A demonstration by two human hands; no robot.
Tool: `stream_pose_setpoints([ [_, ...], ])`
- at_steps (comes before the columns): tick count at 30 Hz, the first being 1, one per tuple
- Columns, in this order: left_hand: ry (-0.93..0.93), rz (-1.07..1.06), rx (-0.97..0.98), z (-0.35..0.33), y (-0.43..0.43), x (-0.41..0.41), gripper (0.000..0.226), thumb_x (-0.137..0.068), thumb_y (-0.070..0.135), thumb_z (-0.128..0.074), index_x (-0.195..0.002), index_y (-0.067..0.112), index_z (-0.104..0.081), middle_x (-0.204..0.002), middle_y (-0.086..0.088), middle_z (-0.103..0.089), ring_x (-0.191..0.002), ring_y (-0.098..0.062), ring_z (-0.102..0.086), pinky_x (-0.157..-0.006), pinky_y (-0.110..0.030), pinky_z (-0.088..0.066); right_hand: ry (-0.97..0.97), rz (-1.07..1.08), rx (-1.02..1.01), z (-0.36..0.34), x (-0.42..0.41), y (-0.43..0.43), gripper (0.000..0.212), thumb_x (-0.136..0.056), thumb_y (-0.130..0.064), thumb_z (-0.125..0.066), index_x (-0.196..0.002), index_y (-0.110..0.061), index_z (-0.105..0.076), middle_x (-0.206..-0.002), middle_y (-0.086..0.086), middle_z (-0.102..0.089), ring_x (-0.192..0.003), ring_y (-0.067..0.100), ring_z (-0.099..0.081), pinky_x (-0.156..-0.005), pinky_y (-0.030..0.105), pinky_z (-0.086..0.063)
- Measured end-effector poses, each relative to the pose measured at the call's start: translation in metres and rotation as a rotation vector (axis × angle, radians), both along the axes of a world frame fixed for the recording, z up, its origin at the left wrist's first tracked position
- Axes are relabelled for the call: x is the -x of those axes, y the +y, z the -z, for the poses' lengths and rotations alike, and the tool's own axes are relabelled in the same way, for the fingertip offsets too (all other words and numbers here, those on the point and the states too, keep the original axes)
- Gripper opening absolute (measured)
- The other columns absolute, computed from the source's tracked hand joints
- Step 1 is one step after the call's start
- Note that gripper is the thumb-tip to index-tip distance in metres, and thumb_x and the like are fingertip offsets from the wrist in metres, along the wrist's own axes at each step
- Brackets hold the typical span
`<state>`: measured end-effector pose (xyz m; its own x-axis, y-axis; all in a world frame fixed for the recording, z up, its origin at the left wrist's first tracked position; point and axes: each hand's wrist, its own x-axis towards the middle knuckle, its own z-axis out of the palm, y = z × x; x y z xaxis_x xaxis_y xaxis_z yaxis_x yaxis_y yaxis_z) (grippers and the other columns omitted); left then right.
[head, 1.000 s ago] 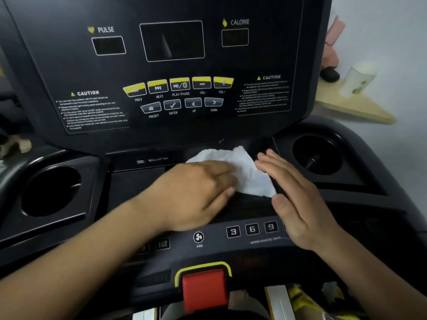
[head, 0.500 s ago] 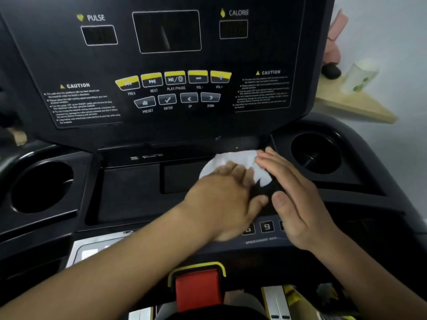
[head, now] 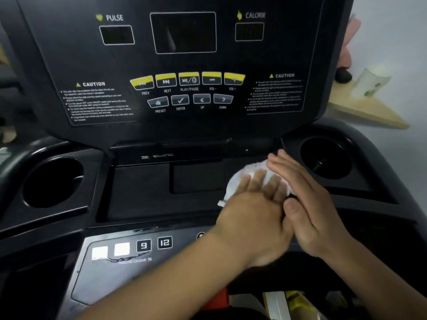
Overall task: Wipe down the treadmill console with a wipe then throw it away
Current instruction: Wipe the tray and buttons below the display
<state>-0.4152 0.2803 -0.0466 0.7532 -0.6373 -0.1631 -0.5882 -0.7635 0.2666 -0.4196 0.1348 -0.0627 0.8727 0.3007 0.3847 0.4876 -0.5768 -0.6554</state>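
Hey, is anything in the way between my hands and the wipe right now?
Nothing visible. The left hand presses flat on the wipe, which lies on the console tray, and the right hand lies against the wipe's right edge.

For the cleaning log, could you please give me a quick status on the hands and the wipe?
Left hand flat, pressing wipe on console tray. Right hand open at wipe's right edge. Nothing in the way.

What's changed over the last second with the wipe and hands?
The left hand slid the wipe rightward along the console tray until it met the right hand; the wipe is now bunched between them. The right hand stayed beside the right cup holder, fingers straight.
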Motion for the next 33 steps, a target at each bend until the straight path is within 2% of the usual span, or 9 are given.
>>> stream_pose_setpoints([
  [5, -0.011, -0.187, -0.029, -0.010, 0.063, 0.009, 0.081, -0.087, 0.066, 0.000, -0.156, 0.026, -0.015, -0.164, 0.000, -0.014, -0.151, -0.017, -0.004, -0.118, -0.024, -0.001, 0.021, 0.007, 0.033, 0.000, -0.001, 0.000, 0.065, -0.101, -0.053, -0.024, -0.142, -0.007, -0.043, -0.151, 0.004, -0.040, -0.147, 0.023, -0.026, -0.117, 0.040, -0.026],
  [10, 0.044, -0.129, 0.068, -0.008, 0.037, 0.025, 0.079, -0.094, 0.068, -0.021, -0.156, 0.021, -0.020, -0.164, -0.001, -0.012, -0.152, -0.016, 0.002, -0.123, -0.031, -0.001, 0.019, 0.010, 0.017, 0.000, -0.001, 0.001, 0.061, -0.101, -0.054, -0.024, -0.142, -0.012, -0.041, -0.151, 0.003, -0.040, -0.146, 0.021, -0.027, -0.117, 0.035, -0.025],
  [15, -0.001, -0.257, -0.030, -0.024, 0.121, 0.024, 0.087, -0.079, 0.078, 0.001, -0.149, 0.038, -0.030, -0.160, 0.018, -0.022, -0.146, -0.002, -0.021, -0.116, -0.027, -0.029, 0.021, 0.006, 0.026, -0.001, 0.000, 0.001, 0.062, -0.101, -0.055, -0.022, -0.143, -0.013, -0.040, -0.152, 0.001, -0.039, -0.147, 0.019, -0.026, -0.117, 0.031, -0.023],
  [17, -0.012, -0.352, -0.064, -0.027, 0.155, 0.032, 0.095, -0.074, 0.083, 0.008, -0.150, 0.039, -0.029, -0.161, 0.019, -0.017, -0.148, 0.000, -0.013, -0.117, -0.025, -0.024, 0.034, 0.007, 0.020, -0.001, 0.001, 0.001, 0.062, -0.100, -0.056, -0.022, -0.143, -0.014, -0.040, -0.152, 0.000, -0.039, -0.147, 0.019, -0.026, -0.117, 0.030, -0.023],
  [21, 0.030, -0.350, -0.069, -0.021, 0.122, 0.047, 0.100, -0.076, 0.085, 0.002, -0.155, 0.028, -0.022, -0.164, 0.007, -0.009, -0.152, -0.015, 0.003, -0.121, -0.030, 0.004, 0.012, 0.012, 0.035, -0.001, 0.001, 0.001, 0.060, -0.101, -0.056, -0.021, -0.142, -0.017, -0.040, -0.152, -0.002, -0.040, -0.146, 0.018, -0.028, -0.117, 0.028, -0.023],
  [24, 0.045, -0.323, 0.007, -0.013, 0.104, 0.042, 0.087, -0.084, 0.079, -0.009, -0.155, 0.030, -0.020, -0.165, 0.007, -0.010, -0.151, -0.016, 0.007, -0.123, -0.035, 0.001, 0.015, 0.025, 0.054, 0.000, 0.000, -0.001, 0.055, -0.101, -0.054, -0.022, -0.142, -0.023, -0.039, -0.152, -0.015, -0.036, -0.146, 0.015, -0.027, -0.116, 0.023, -0.021],
  [27, -0.032, -0.467, -0.149, -0.008, 0.153, 0.039, 0.099, -0.077, 0.081, 0.007, -0.158, 0.024, -0.005, -0.166, -0.001, 0.003, -0.151, -0.021, 0.014, -0.122, -0.033, 0.008, 0.030, 0.008, 0.056, 0.001, 0.000, -0.001, 0.049, -0.100, -0.051, -0.024, -0.143, -0.031, -0.036, -0.153, -0.025, -0.030, -0.147, 0.013, -0.023, -0.116, 0.017, -0.019],
  [30, -0.026, -0.568, -0.282, -0.009, 0.158, 0.036, 0.115, -0.068, 0.082, 0.022, -0.156, 0.010, 0.001, -0.164, -0.016, 0.009, -0.149, -0.034, 0.017, -0.122, -0.043, 0.008, 0.033, -0.013, 0.109, -0.002, 0.000, 0.003, 0.055, -0.100, -0.057, -0.022, -0.145, -0.028, -0.035, -0.154, -0.020, -0.031, -0.148, 0.016, -0.022, -0.117, 0.019, -0.018],
  [33, 0.065, -0.425, -0.147, -0.010, 0.105, 0.036, 0.111, -0.071, 0.083, 0.011, -0.156, 0.013, 0.001, -0.164, -0.013, 0.009, -0.146, -0.039, 0.023, -0.119, -0.053, 0.007, 0.053, -0.031, 0.237, -0.003, 0.001, 0.004, 0.059, -0.098, -0.058, -0.023, -0.146, -0.025, -0.035, -0.156, -0.008, -0.032, -0.149, 0.020, -0.017, -0.117, 0.029, -0.021],
])
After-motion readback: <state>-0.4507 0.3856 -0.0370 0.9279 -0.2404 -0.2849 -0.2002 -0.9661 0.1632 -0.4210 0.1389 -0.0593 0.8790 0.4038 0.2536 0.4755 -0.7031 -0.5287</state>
